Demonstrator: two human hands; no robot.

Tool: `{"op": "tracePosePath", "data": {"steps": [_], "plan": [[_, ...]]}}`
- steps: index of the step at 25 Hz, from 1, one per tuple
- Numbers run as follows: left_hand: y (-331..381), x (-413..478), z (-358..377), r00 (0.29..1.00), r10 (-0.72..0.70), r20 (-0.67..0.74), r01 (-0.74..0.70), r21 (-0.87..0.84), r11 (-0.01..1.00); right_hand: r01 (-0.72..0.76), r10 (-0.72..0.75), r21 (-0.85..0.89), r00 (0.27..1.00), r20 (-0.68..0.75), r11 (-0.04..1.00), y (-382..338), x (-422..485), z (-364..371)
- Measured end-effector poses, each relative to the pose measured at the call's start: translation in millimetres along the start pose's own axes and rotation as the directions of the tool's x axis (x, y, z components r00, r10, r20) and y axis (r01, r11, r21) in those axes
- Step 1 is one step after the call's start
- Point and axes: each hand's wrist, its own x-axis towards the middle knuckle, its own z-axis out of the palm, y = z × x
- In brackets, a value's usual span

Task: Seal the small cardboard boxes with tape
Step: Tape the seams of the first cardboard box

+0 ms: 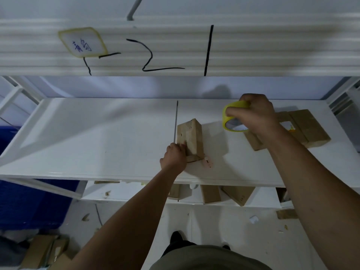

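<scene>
Cardboard box (191,139) is lying mid-bench (97,137), its long axis running away from the person, one open flap at the near end. Left hand (174,157) is pressing curled fingers on its near corner. Right hand (255,115) is gripping one yellow tape roll (231,121) above the bench. Flat cardboard boxes (303,127), count unclear, are lying at right.

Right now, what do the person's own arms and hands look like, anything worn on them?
Both forearms are bare up to the picture's lower edge: no sleeves in view. The left hand and right hand have no gloves, and I see no watch, ring or wristband. An olive-grey garment covers the torso below.
</scene>
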Motion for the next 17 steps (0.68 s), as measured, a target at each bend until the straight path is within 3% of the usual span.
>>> {"op": "tracePosePath", "data": {"steps": [4,6,10,12,15,16,17], "plan": [[15.1,-3.3,7.8,0.998,-0.054,0.02,0.052,0.057,0.997,-0.084,0.083,-0.035,0.996,-0.021,0.996,27.1,-2.7,-19.9],[19.6,-6.0,17.3,0.999,-0.047,-0.026,0.049,0.08,0.996,-0.146,0.148,0.056,0.988,-0.037,0.988,41.8,-2.2,-37.7],[22.2,-13.0,27.0,0.989,-0.109,-0.099,0.101,-0.083,0.991,-0.133,0.129,0.112,0.991,0.048,0.985,49.7,-9.6,-46.5],[18.5,-23.3,25.5,0.974,-0.035,-0.225,0.005,-0.132,0.991,-0.094,0.076,0.165,0.991,0.113,0.982,43.4,-19.6,-39.9],[24.8,-48.4,14.2,0.848,0.186,-0.496,-0.341,-0.241,0.909,-0.103,0.025,0.375,0.978,0.207,0.921,31.5,-32.4,-34.3],[32.3,-56.4,11.8,0.856,0.206,-0.474,-0.399,-0.35,0.848,-0.103,0.001,0.419,0.971,0.238,0.902,26.3,-33.8,-32.6],[41.7,-63.5,10.6,0.916,0.172,-0.363,-0.349,-0.51,0.786,-0.093,-0.036,0.453,0.963,0.268,0.887,21.5,-34.6,-32.2]]}}
